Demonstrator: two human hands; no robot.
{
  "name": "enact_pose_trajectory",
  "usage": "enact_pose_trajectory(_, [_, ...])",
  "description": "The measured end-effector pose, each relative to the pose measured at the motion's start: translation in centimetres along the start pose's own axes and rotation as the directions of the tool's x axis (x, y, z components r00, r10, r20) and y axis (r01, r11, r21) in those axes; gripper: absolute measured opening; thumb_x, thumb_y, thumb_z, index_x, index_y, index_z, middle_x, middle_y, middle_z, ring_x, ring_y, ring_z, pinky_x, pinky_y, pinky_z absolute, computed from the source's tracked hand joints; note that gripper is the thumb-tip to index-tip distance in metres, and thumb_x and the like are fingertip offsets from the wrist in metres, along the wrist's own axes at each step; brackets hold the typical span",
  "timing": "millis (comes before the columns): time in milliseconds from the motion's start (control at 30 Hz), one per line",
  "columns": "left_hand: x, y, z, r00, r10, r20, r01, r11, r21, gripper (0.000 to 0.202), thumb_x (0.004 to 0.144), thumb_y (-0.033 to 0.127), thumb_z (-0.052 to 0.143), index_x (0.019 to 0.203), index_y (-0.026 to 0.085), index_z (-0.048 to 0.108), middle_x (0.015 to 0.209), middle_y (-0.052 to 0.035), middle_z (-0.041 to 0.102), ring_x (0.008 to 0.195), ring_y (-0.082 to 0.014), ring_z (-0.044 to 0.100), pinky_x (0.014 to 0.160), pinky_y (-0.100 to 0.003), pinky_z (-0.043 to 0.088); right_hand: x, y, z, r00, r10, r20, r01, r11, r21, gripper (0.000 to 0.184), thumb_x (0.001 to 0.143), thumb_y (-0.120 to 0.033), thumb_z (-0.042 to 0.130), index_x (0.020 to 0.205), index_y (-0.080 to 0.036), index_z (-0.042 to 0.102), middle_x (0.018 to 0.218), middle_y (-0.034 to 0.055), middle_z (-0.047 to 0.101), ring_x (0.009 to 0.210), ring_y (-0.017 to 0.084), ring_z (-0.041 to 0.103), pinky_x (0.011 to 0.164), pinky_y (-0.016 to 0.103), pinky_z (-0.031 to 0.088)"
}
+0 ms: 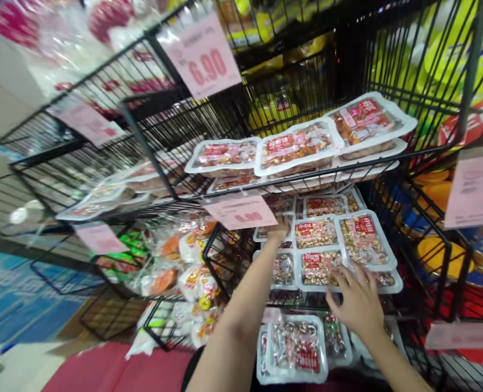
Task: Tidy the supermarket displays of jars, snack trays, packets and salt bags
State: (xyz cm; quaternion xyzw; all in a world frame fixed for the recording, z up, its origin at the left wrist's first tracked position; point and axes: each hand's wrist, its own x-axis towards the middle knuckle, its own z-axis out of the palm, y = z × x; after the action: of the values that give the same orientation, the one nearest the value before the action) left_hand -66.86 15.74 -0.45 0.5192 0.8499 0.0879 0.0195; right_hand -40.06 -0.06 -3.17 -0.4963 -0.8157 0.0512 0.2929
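My left hand (280, 227) reaches into the middle wire basket, at the left end of the sealed snack trays. Its fingers are small and blurred against a white-rimmed tray, so their grip cannot be made out. Lower right, my right hand (359, 299) has its fingers spread, with the tips at the front edge of a clear-topped snack tray (321, 267). Another snack tray (366, 239) lies raised on the pile just behind those fingers. A further tray (315, 233) sits between the two hands.
Overhead, a wire shelf (307, 177) holds more snack trays (298, 144). A pink price card (241, 211) hangs close to my left hand. Below, a stacked tray (296, 348) juts forward. Bagged goods (184, 256) stand left; orange-lidded jars (445, 256) stand right.
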Motion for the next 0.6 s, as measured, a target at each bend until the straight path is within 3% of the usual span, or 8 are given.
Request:
enact_pose_trajectory(100, [-4.8,-0.9,0.2,0.999,0.016,-0.039,-0.016,1.000,-0.001,0.053,0.100,0.042,0.037,0.148,0.019,0.045,0.156,-0.0174,0.040,0.142,-0.0390,0.038,0.115,-0.058,0.031,0.0,1.4,-0.5,0.997,-0.059,0.045,0.062,0.996,-0.071,0.044,0.094,-0.041,0.048,0.132,-0.023,0.063,0.153,0.0098,0.043,0.143,0.035,0.031,0.111,0.055,0.034])
enact_pose_trajectory(200, [-8.4,-3.1,-0.4,0.998,0.054,-0.030,-0.054,0.998,-0.024,0.051,0.099,0.037,0.041,0.146,0.020,0.046,0.154,-0.0173,0.043,0.141,-0.0362,0.040,0.113,-0.051,0.035,0.1,3.4,-0.9,0.995,0.093,-0.022,-0.096,0.974,-0.205,0.069,0.094,-0.050,0.051,0.151,-0.014,0.040,0.163,0.0185,0.016,0.148,0.041,0.016,0.112,0.058,0.032])
enact_pose_trajectory(300, [-10.9,-6.0,-1.3,0.998,0.054,-0.029,-0.055,0.998,-0.041,0.046,0.096,0.032,0.046,0.137,0.014,0.054,0.141,-0.0205,0.053,0.130,-0.0333,0.051,0.107,-0.042,0.042,0.1,4.7,-1.1,0.964,0.253,-0.076,-0.264,0.918,-0.295,0.089,0.091,-0.059,0.054,0.157,-0.009,0.022,0.163,0.0253,0.003,0.147,0.047,0.013,0.111,0.060,0.031])
enact_pose_trajectory(433, [-12.6,-9.1,-1.5,0.990,0.136,0.025,-0.134,0.989,-0.069,0.049,0.085,0.040,0.066,0.126,0.014,0.060,0.126,-0.0173,0.060,0.116,-0.0314,0.058,0.102,-0.038,0.044,0.3,4.8,-1.2,0.945,0.325,-0.042,-0.320,0.886,-0.335,0.096,0.088,-0.063,0.057,0.158,-0.010,0.018,0.162,0.0261,0.003,0.145,0.046,0.017,0.110,0.054,0.034])
enact_pose_trajectory(600, [-12.1,-11.0,-0.5,0.955,0.275,0.112,-0.274,0.961,-0.024,0.070,0.077,0.048,0.075,0.137,0.022,0.049,0.134,-0.0125,0.055,0.130,-0.0300,0.047,0.111,-0.039,0.033,0.5,4.2,-1.7,0.930,0.368,-0.007,-0.344,0.864,-0.368,0.080,0.093,-0.061,0.051,0.156,-0.017,0.028,0.162,0.0228,0.010,0.138,0.043,0.031,0.105,0.051,0.038])
